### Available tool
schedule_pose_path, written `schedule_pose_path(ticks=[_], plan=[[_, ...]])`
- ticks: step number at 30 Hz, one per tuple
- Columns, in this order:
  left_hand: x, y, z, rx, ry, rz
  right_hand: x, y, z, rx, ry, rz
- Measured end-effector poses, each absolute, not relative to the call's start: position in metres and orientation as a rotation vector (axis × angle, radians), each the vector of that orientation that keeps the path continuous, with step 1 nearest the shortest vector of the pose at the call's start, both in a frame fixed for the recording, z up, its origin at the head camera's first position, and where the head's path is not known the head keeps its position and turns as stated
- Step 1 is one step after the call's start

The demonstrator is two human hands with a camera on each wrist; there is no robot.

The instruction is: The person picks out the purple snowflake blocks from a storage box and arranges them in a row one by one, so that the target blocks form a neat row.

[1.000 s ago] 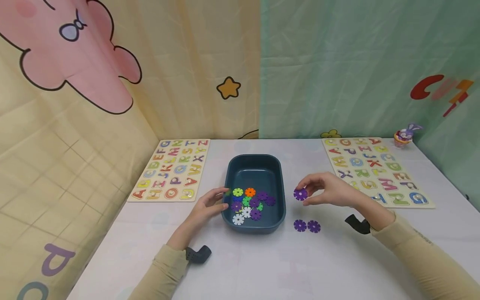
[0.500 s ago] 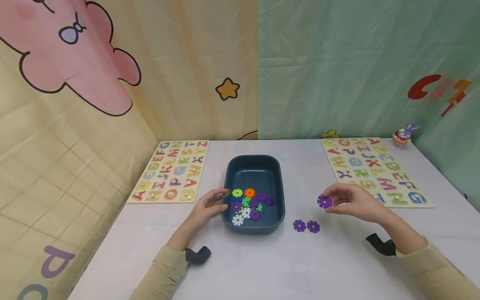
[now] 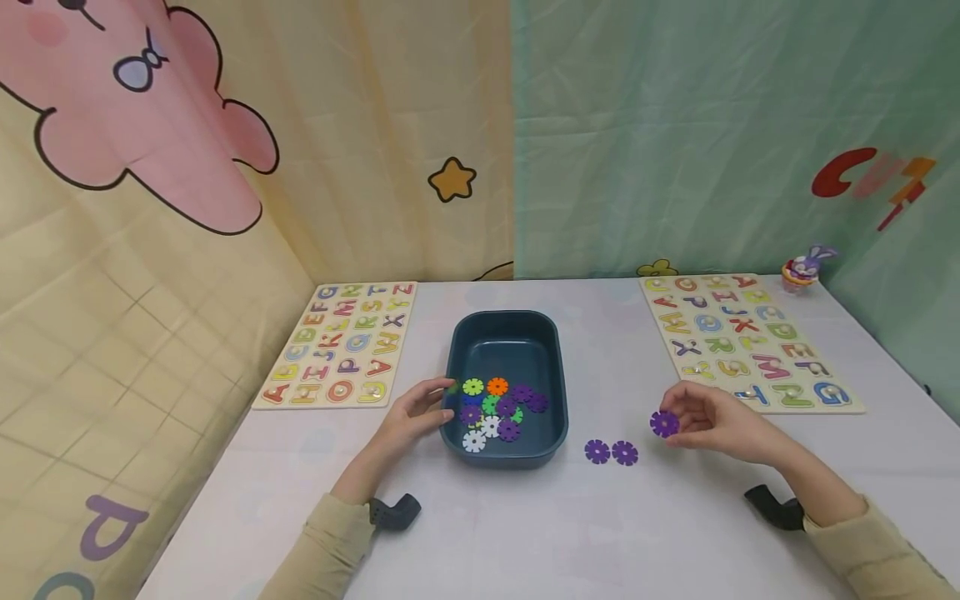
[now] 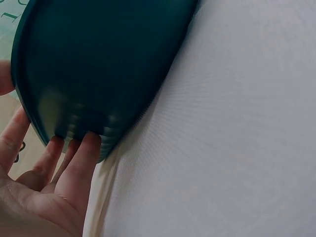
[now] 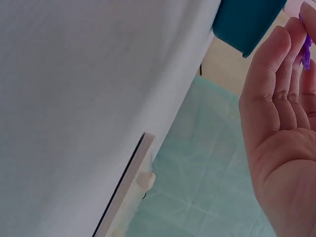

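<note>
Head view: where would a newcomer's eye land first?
Probably on the dark teal bin mid-table, with its cluster of colourful toothed discs. Next, the big pink cartoon figure on the backdrop, upper left. Then the right hand, pinching a purple disc to the right of two more purple discs on the table.
</note>
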State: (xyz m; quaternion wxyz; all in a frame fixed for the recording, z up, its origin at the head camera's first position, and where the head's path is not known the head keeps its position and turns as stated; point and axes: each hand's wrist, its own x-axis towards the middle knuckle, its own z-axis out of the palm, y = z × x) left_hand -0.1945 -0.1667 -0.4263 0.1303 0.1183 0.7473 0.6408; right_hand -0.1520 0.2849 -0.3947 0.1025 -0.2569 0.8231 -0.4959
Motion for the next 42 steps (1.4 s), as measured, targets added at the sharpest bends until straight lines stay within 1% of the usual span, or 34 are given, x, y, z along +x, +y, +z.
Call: schedule_pose_path(ticks=[11, 18, 31, 42], plan=[[-0.194, -0.167, -0.426, 0.359, 2.147, 1.88, -0.157, 0.292, -0.407, -0.694, 2.44, -1.361], [-0.195, -0.167, -0.428, 0.356, 2.145, 1.882, -0.158, 0.291, -0.415, -0.674, 2.436, -1.207], [-0.195, -0.167, -0.428, 0.35, 2.157, 1.874, -0.158, 0.289, -0.416, -0.702, 2.513, -1.084], [-0.195, -0.167, -0.427, 0.358, 2.148, 1.88, -0.156, 0.29, -0.418, -0.814, 2.611, -1.044]])
